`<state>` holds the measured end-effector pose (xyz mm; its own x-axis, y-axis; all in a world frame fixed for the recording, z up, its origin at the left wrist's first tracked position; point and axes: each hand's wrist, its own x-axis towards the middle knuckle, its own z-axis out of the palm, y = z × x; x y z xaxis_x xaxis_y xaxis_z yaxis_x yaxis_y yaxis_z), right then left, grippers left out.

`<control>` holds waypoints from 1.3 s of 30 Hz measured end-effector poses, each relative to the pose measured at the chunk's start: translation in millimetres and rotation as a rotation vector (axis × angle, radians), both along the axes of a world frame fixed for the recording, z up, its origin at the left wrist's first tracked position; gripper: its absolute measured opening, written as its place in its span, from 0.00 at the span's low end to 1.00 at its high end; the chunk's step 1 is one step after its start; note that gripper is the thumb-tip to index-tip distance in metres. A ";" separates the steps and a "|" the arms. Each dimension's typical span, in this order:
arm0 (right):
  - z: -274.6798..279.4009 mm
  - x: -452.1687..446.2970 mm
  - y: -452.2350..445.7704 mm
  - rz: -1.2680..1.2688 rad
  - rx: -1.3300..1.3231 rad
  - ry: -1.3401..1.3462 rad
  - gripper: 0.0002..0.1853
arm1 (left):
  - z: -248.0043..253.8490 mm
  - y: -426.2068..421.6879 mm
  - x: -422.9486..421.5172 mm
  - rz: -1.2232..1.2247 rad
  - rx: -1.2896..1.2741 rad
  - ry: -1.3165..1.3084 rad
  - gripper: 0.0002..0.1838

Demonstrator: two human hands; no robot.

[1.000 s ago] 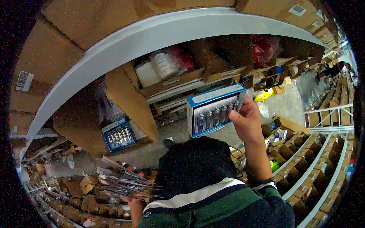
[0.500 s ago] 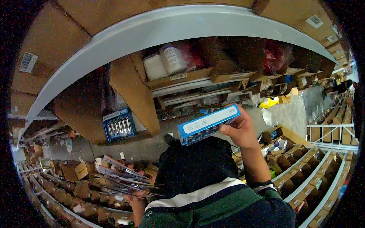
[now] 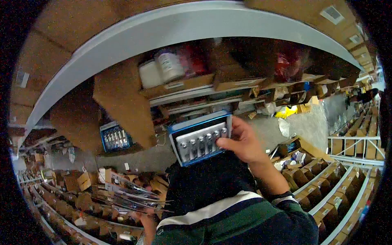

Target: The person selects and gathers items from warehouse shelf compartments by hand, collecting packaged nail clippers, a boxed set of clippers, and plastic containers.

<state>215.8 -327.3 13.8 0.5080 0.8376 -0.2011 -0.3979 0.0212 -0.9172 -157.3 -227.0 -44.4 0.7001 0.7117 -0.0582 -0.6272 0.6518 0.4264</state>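
My right hand (image 3: 243, 143) grips the right end of a blue box (image 3: 200, 136), thumb in front and fingers behind. Its open or windowed front faces me and shows several silver, round-ended metal pieces standing in a row on a white insert. At lower left, my left hand (image 3: 146, 212) is closed around a fanned bundle of thin flat packs (image 3: 128, 196), some with clear plastic; most of its fingers are hidden. A similar blue box (image 3: 115, 138) of silver pieces sits in an open cardboard box (image 3: 122, 102) on the shelf, left of the held box.
A pale metal shelf beam (image 3: 196, 24) arches across the top. Beneath it, a cardboard bin holds white bottles (image 3: 169, 67). Racks of cardboard bins (image 3: 326, 175) line the lower right, with more at lower left. Yellow plastic (image 3: 286, 111) lies on the grey floor.
My right hand has moved left and turned the blue box, so its front with the silver pieces now faces me instead of its printed side. My left hand still holds the bundle.
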 end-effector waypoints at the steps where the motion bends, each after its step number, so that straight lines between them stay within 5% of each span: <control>1: -1.8 -0.2 -2.5 0.054 0.010 -0.003 0.20 | -0.4 -2.3 3.2 -0.005 -0.002 -0.001 0.45; 9: 14.9 -12.9 5.9 0.383 0.071 0.064 0.20 | -0.1 -19.3 33.2 -0.035 0.006 0.006 0.46; 17: 10.2 13.5 -4.3 0.213 0.020 -0.112 0.16 | 2.9 -32.4 55.2 -0.062 -0.017 0.004 0.46; 25: 8.2 -25.3 21.2 0.378 -0.064 -0.055 0.16 | 21.8 -34.7 73.5 -0.219 0.037 -0.039 0.47; 29: 12.3 -40.8 37.4 0.391 0.011 -0.262 0.20 | 32.8 -37.3 73.3 -0.265 -0.026 0.025 0.48; 34: 7.1 -88.4 56.1 0.577 0.001 -0.458 0.24 | 34.5 -42.5 53.4 0.051 0.064 0.059 0.47; 35: 8.8 -97.1 61.9 0.621 0.004 -0.451 0.25 | 22.9 -47.7 39.7 0.077 -0.202 -0.047 0.47; 39: 39.5 -118.0 90.8 0.868 -0.029 -0.456 0.29 | 12.5 -42.6 11.3 0.101 0.154 -0.072 0.47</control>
<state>97.8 -236.5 53.2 -0.2483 0.9545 -0.1650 0.1284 -0.1364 -0.9823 -146.0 -269.5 -31.9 0.6232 0.7751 0.1038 -0.7183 0.5148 0.4680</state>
